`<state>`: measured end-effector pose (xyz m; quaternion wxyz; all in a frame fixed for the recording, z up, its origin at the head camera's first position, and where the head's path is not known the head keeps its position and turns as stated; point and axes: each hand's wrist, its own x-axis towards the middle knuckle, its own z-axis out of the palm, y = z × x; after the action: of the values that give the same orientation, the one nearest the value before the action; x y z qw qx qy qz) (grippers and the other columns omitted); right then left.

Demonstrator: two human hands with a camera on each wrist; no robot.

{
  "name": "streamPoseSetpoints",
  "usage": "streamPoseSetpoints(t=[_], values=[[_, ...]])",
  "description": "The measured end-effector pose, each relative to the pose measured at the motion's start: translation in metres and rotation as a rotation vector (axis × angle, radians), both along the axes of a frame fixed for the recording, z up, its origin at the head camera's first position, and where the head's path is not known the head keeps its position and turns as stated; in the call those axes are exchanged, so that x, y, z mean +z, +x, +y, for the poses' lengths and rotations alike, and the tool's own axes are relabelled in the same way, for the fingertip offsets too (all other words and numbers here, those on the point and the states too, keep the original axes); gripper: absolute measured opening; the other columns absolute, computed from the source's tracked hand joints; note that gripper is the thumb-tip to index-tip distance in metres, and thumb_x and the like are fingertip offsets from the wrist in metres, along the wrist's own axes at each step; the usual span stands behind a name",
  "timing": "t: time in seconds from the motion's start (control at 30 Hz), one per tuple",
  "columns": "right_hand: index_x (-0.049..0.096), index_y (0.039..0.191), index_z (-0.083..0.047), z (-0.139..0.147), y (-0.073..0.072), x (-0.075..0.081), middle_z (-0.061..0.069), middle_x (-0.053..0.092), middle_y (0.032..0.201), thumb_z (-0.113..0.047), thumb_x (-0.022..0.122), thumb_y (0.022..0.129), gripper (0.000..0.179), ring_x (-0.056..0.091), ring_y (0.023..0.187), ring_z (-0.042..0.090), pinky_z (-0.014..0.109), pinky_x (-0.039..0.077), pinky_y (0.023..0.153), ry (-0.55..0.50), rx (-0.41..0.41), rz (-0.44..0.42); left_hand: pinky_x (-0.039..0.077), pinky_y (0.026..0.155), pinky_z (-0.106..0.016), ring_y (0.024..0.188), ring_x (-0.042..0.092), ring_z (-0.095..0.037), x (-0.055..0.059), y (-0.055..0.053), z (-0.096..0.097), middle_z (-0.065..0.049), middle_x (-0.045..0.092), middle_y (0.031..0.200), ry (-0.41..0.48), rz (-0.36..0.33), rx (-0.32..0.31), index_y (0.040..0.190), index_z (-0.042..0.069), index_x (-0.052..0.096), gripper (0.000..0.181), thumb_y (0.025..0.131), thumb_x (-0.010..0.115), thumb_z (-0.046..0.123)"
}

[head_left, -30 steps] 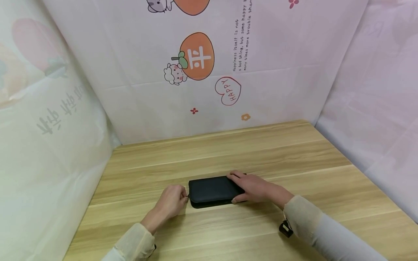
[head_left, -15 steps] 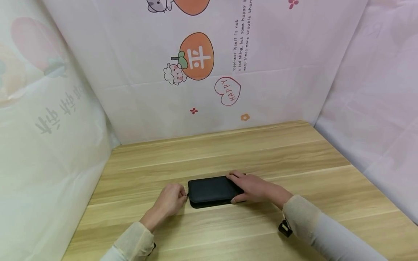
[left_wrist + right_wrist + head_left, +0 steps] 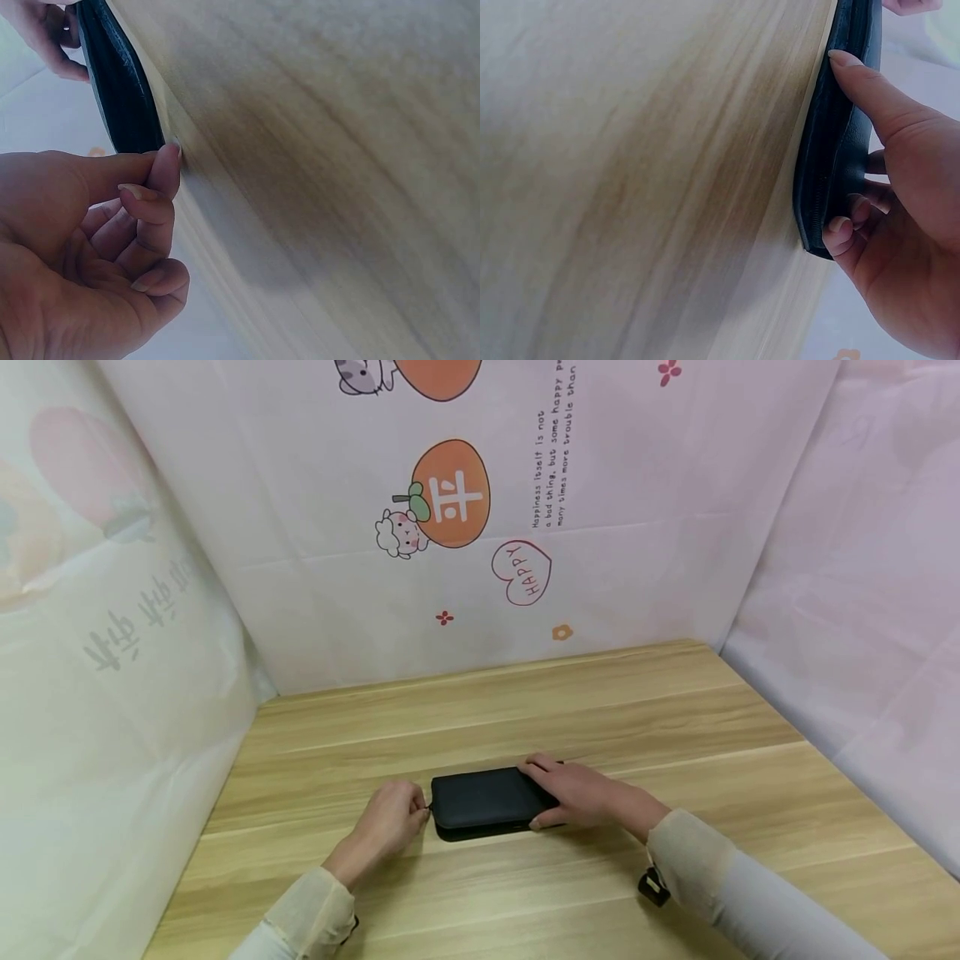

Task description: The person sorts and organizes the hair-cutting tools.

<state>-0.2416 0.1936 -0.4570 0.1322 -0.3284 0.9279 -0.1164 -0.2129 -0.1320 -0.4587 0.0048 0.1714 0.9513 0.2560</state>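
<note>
A long black zip wallet (image 3: 487,799) lies flat on the wooden table, its rounded corner toward the left. Zipper teeth run along its edge in the right wrist view, where the wallet (image 3: 832,150) shows side-on. My left hand (image 3: 392,817) is at the left end, thumb and index finger pinching the small dark zipper pull; the fingertips mostly hide the pull. The other fingers of this hand (image 3: 97,247) are curled in. Across the right end, my right hand (image 3: 577,792) grips the wallet, thumb on the near edge and fingers over the top.
The wood-grain table (image 3: 480,893) spreads around the wallet on every side. White printed sheets hang behind it as a back wall (image 3: 337,610) and at both sides. A small black device (image 3: 654,887) is strapped under the right wrist.
</note>
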Motion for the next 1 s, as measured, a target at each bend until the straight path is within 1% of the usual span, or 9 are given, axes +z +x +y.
streamPoseSetpoints(t=[0.17,0.3,0.5,0.63,0.8,1.0], values=[[0.031,0.160,-0.007,-0.0004,0.0005,0.0002,0.013,0.032,0.161,-0.055,0.068,0.094,0.090,0.060,0.123,0.033,0.047,0.047,0.105,0.009,-0.010,0.001,0.047,0.058,-0.029,0.058,0.052,-0.010,0.0007,-0.0006,0.0002,0.007,0.059,0.061,-0.001,0.017,0.000,0.072,0.010,0.070,0.018,0.088,0.077,0.003],[0.032,0.160,-0.007,-0.0007,0.0005,-0.0004,0.012,0.033,0.160,-0.055,0.069,0.094,0.090,0.060,0.121,0.033,0.046,0.048,0.104,0.006,-0.010,0.001,0.047,0.057,-0.030,0.058,0.052,-0.010,0.0013,0.0002,0.0004,0.006,0.059,0.061,0.004,0.028,-0.004,0.071,0.009,0.070,0.018,0.086,0.078,0.002],[0.031,0.160,-0.008,-0.0008,0.0004,-0.0013,0.011,0.033,0.160,-0.055,0.069,0.093,0.090,0.060,0.123,0.033,0.047,0.047,0.104,0.001,-0.015,-0.004,0.046,0.056,-0.029,0.058,0.052,-0.010,0.0014,0.0001,0.0006,0.006,0.059,0.061,0.014,0.020,-0.002,0.071,0.009,0.070,0.019,0.087,0.077,0.001],[0.031,0.160,-0.009,-0.0017,0.0005,-0.0014,0.010,0.033,0.161,-0.056,0.069,0.094,0.090,0.058,0.125,0.033,0.047,0.046,0.106,0.002,-0.021,-0.010,0.046,0.058,-0.030,0.060,0.052,-0.011,0.0016,-0.0012,0.0007,0.006,0.058,0.062,0.005,0.016,0.017,0.071,0.009,0.070,0.020,0.087,0.077,0.002],[0.031,0.160,-0.008,-0.0017,0.0013,-0.0004,0.012,0.033,0.161,-0.055,0.069,0.094,0.089,0.056,0.128,0.034,0.048,0.045,0.107,0.006,-0.024,-0.014,0.046,0.058,-0.030,0.060,0.052,-0.011,0.0018,-0.0017,0.0021,0.005,0.058,0.062,0.001,0.008,0.032,0.070,0.010,0.069,0.021,0.087,0.076,0.001],[0.031,0.160,-0.006,-0.0010,0.0015,0.0014,0.014,0.032,0.161,-0.053,0.069,0.094,0.089,0.056,0.127,0.036,0.049,0.045,0.106,0.004,-0.017,-0.018,0.045,0.057,-0.030,0.058,0.051,-0.012,0.0012,-0.0025,0.0025,0.006,0.057,0.060,0.003,0.010,0.030,0.070,0.009,0.068,0.021,0.087,0.076,0.000]])
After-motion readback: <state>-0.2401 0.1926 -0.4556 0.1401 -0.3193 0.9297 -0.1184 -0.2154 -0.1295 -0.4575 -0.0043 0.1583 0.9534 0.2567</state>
